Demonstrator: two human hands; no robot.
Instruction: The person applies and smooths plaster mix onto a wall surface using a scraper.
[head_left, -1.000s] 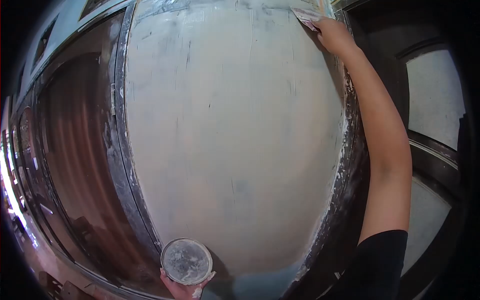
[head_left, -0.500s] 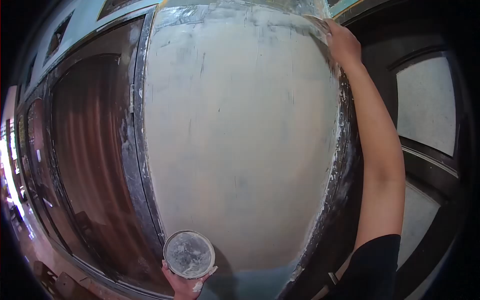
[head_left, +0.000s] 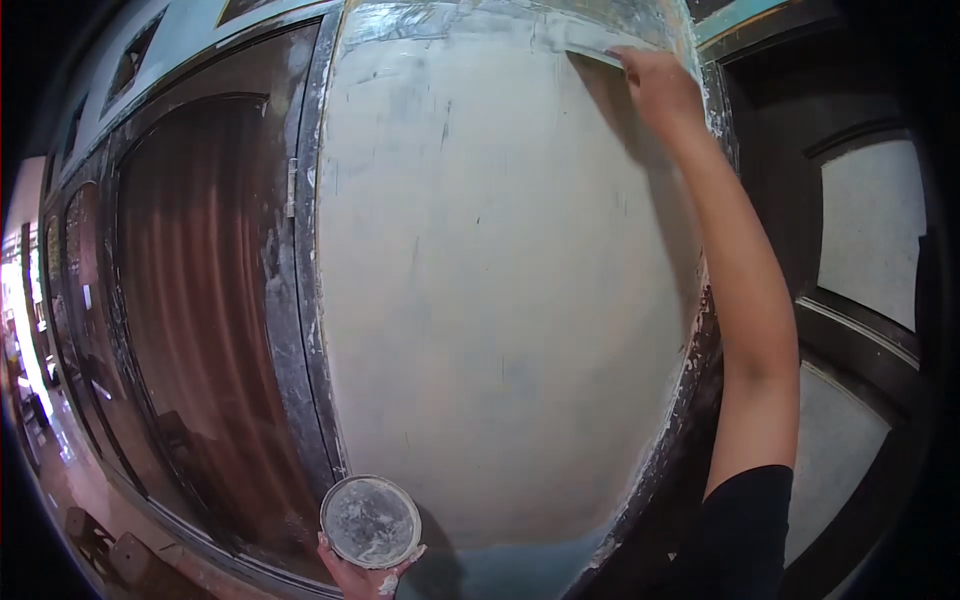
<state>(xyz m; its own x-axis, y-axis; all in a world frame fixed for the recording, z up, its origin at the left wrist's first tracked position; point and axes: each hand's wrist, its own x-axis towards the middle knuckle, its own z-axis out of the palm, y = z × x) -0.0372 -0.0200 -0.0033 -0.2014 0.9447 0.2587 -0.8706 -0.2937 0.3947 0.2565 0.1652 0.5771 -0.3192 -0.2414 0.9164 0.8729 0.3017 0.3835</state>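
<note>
One scraper (head_left: 594,53) shows on my feed, clamped in the right fingers (head_left: 629,62), upper right on the panel (head_left: 500,280); left fingers (head_left: 327,550) cup a tub (head_left: 370,521), lower left.

There were two hands, one left hand (head_left: 362,580) and one right hand (head_left: 665,95); one round container (head_left: 371,522), near; one flat scraper (head_left: 592,53), far; one pale wall section (head_left: 500,300); and two light panels (head_left: 873,228) on the right.

Right arm raised, elbow almost straight, right hand (head_left: 664,95) in a closed grip, left hand (head_left: 368,580) low, palm up, fingers spread.
</note>
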